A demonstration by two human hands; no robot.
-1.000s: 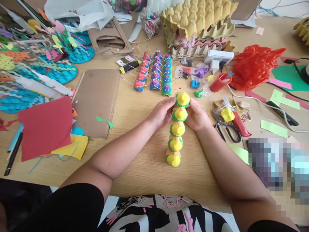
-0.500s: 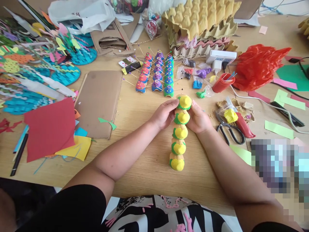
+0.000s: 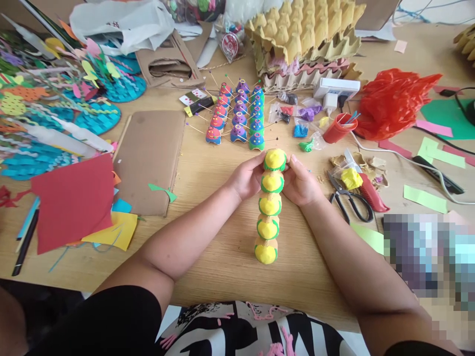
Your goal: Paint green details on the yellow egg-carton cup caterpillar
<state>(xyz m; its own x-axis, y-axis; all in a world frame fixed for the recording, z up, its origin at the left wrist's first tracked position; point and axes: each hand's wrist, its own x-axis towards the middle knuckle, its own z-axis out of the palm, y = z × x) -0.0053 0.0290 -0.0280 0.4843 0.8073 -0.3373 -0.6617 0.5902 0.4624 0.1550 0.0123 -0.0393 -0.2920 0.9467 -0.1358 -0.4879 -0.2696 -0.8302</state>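
Note:
A strip of egg-carton cups [image 3: 269,205] runs toward me over the table, each bump covered in yellow clay with a green band round it. My left hand [image 3: 248,177] grips its far end from the left, fingers partly hidden behind the far cup. On the other side, my right hand [image 3: 302,181] holds the same end with the thumb up beside it. Beyond my hands stand three finished-looking strips with pins stuck in them: a red and blue strip [image 3: 216,118], a purple strip [image 3: 239,114] and a blue and green strip [image 3: 257,121].
Scissors [image 3: 351,200] and a red-handled cutter [image 3: 373,193] lie right of my hands. A red cup [image 3: 338,129] and clay packets sit behind. Stacked egg trays [image 3: 308,34] stand at the back. Cardboard [image 3: 150,158] and red paper [image 3: 74,202] lie left.
The egg-carton strip has turned slightly in my hands and shifted a little left, its green bands now showing more on the right side. Both hands still hold the far end.

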